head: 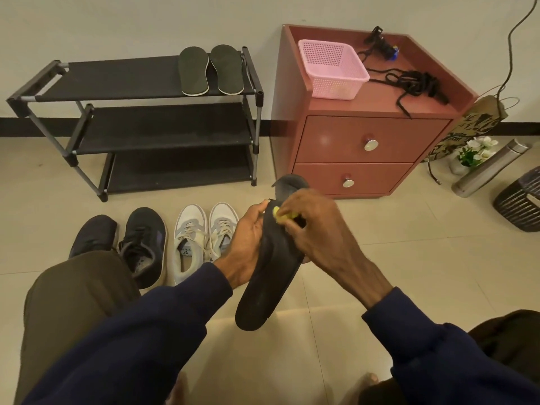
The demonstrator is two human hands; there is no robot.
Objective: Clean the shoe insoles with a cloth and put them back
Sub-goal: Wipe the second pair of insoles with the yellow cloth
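Observation:
My left hand [248, 244] grips a long black insole [268, 285] by its left edge, held tilted above the floor. My right hand [315, 229] holds a yellow cloth [282, 214] bunched under its fingers and presses it on the insole's upper part. A grey end [287, 187] sticks up beyond my right hand. Two more dark insoles [209, 70] lie side by side on the top shelf of the black shoe rack [146, 92]. A pair of dark sneakers [125, 244] and a pair of white sneakers [201, 238] stand on the floor.
A reddish two-drawer cabinet [359, 141] stands right of the rack, carrying a pink basket [333, 68] and black cords [415, 80]. Further right are a paper bag [467, 124], white flowers [476, 150], a steel bottle [491, 168] and a dark bin [523, 200]. My knees flank the tiled floor.

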